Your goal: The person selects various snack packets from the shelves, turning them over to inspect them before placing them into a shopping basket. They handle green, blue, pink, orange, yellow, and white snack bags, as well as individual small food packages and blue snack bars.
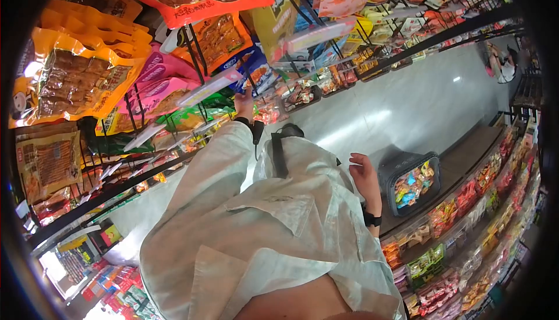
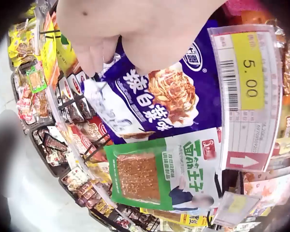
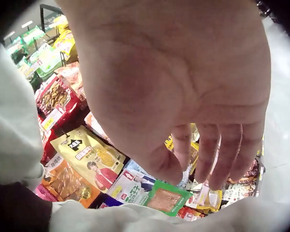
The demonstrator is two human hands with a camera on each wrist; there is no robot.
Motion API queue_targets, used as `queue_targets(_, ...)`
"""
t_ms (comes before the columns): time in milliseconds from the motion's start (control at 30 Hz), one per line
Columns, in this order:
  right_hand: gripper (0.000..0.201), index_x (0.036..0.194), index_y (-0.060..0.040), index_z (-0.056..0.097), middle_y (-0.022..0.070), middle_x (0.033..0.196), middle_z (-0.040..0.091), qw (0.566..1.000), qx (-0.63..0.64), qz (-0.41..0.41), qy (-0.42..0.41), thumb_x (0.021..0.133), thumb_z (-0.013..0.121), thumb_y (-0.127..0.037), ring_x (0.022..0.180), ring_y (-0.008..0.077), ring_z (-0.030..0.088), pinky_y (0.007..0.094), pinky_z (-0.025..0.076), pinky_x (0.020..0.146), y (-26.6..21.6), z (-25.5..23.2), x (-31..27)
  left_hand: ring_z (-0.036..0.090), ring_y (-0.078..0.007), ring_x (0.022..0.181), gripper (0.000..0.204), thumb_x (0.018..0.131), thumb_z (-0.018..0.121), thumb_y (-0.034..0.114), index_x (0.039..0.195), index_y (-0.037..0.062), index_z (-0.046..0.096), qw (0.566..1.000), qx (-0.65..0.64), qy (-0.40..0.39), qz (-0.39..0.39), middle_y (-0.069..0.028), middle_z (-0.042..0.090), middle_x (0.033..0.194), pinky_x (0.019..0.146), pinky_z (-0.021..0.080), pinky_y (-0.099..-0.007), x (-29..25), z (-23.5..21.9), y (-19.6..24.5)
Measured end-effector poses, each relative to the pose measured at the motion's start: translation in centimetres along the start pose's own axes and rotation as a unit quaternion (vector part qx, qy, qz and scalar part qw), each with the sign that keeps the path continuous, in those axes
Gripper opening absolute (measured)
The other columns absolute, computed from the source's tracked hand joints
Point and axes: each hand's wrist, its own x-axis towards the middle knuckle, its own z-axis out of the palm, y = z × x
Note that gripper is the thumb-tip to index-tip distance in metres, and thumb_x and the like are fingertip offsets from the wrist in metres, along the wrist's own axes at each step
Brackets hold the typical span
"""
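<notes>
My left hand [image 1: 244, 106] reaches into the shelf and grips a blue snack bag [image 1: 256, 68] by its edge. In the left wrist view the hand [image 2: 140, 29] lies over the upper part of that bag [image 2: 208, 106], which has white lettering and a picture of shredded food. A green-and-white snack packet [image 2: 135, 174] sits right beside it, and a 5.00 price tag [image 2: 249, 89] overlaps the bag's side. My right hand [image 1: 365, 177] hangs loosely at my side, holding nothing; its palm [image 3: 183, 72] fills much of the right wrist view.
Hanging snack packs, among them an orange pack [image 1: 81, 75] and a pink pack [image 1: 160, 81], crowd the racks at left. A dark bin [image 1: 410, 183] of colourful packets stands on the right, before another stocked shelf [image 1: 466, 233]. Grey floor [image 1: 372, 122] runs between.
</notes>
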Motion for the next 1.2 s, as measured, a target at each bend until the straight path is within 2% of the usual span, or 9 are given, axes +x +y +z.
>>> queue_targets(33, 0.033, 0.126, -0.0057, 0.063, 0.0092, 0.113, 0.071, 1.0, -0.014, 0.0, -0.01, 0.094, 0.063, 0.001, 0.102, 0.0149, 0.068, 0.0303, 0.054, 0.087, -0.8, -0.2, 0.4, 0.062, -0.0321, 0.068, 0.051, 0.09, 0.075, 0.047, 0.081, -0.0009, 0.057, 0.987, 0.057, 0.036, 0.145, -0.0183, 0.064, 0.071, 0.067, 0.047, -0.05, -1.5, -0.4, 0.7)
queue_targets(133, 0.03, 0.126, -0.0038, 0.062, 0.0089, 0.112, 0.071, 0.999, -0.035, -0.019, -0.037, 0.096, 0.063, 0.001, 0.105, 0.0144, 0.068, 0.0289, 0.054, 0.088, -3.3, 0.1, 3.1, 0.061, -0.0267, 0.067, 0.047, 0.093, 0.073, 0.044, 0.089, -0.001, 0.059, 0.992, 0.037, 0.021, 0.116, -0.0142, 0.061, 0.07, 0.061, 0.046, -0.046, -5.2, -2.3, 4.3)
queue_targets(167, 0.029, 0.125, -0.0033, 0.062, 0.0087, 0.111, 0.071, 0.998, -0.035, -0.034, -0.044, 0.097, 0.063, 0.0, 0.105, 0.0142, 0.068, 0.0286, 0.053, 0.089, -3.3, 0.3, 4.2, 0.058, -0.0176, 0.065, 0.035, 0.099, 0.067, 0.034, 0.099, -0.0001, 0.061, 0.979, -0.169, -0.024, 0.111, -0.0086, 0.061, 0.074, 0.056, 0.045, -0.0391, -5.5, -1.5, 3.3)
queue_targets(233, 0.027, 0.124, -0.0026, 0.062, 0.0087, 0.11, 0.071, 0.995, -0.04, -0.049, -0.074, 0.097, 0.063, -0.002, 0.104, 0.0139, 0.068, 0.0284, 0.054, 0.088, -3.4, 0.3, 5.7, 0.055, -0.0115, 0.063, 0.023, 0.104, 0.059, 0.025, 0.113, 0.0037, 0.061, 0.98, -0.159, -0.062, 0.1, -0.003, 0.062, 0.082, 0.055, 0.044, -0.0337, -11.6, -5.0, 9.9)
queue_targets(300, 0.026, 0.123, -0.0025, 0.061, 0.009, 0.106, 0.072, 0.99, -0.045, -0.063, -0.115, 0.097, 0.064, -0.003, 0.099, 0.0136, 0.069, 0.0287, 0.054, 0.086, -3.9, 0.6, 8.0, 0.056, -0.0114, 0.067, 0.025, 0.105, 0.058, 0.028, 0.117, 0.0054, 0.061, 0.973, -0.17, -0.081, 0.133, -0.003, 0.063, 0.082, 0.058, 0.046, -0.0315, -12.8, -6.1, 8.6)
queue_targets(433, 0.025, 0.122, -0.0016, 0.061, 0.008, 0.104, 0.072, 0.976, -0.082, -0.101, -0.174, 0.098, 0.064, -0.005, 0.099, 0.0133, 0.069, 0.0278, 0.055, 0.085, -5.8, 0.6, 11.2, 0.062, -0.0195, 0.073, 0.032, 0.103, 0.061, 0.032, 0.111, 0.0007, 0.062, 0.99, -0.072, -0.059, 0.104, -0.0102, 0.062, 0.08, 0.069, 0.049, -0.0366, -16.6, -8.9, 8.6)
queue_targets(700, 0.026, 0.122, -0.0044, 0.062, 0.0089, 0.103, 0.073, 0.933, -0.15, -0.167, -0.283, 0.098, 0.066, -0.01, 0.095, 0.0173, 0.071, 0.0302, 0.055, 0.085, -7.6, -1.0, 13.9, 0.059, -0.0208, 0.073, 0.031, 0.101, 0.061, 0.029, 0.106, -0.0012, 0.061, 0.981, -0.179, -0.027, 0.075, -0.0145, 0.067, 0.085, 0.071, 0.05, -0.0399, -22.8, -8.4, 4.8)
queue_targets(1067, 0.02, 0.092, -0.0005, 0.066, 0.0069, 0.087, 0.069, 0.852, -0.165, -0.24, -0.436, 0.094, 0.074, -0.019, 0.079, 0.0146, 0.066, 0.0328, 0.053, 0.073, -1.4, -2.7, 12.3, 0.058, -0.0087, 0.081, 0.03, 0.103, 0.06, 0.027, 0.104, -0.0025, 0.064, 0.983, -0.152, 0.085, -0.05, -0.004, 0.069, 0.088, 0.071, 0.048, -0.0294, -40.8, -10.9, 8.5)
queue_targets(1200, 0.027, 0.114, -0.0037, 0.068, 0.0088, 0.099, 0.071, 0.827, -0.162, -0.225, -0.49, 0.093, 0.076, -0.02, 0.084, 0.0172, 0.067, 0.0331, 0.054, 0.077, -0.1, -1.5, 9.9, 0.059, -0.0056, 0.077, 0.026, 0.105, 0.061, 0.024, 0.11, -0.0007, 0.065, 0.965, -0.235, 0.074, -0.09, -0.0021, 0.069, 0.089, 0.067, 0.048, -0.0243, -47.5, -12.3, 6.8)
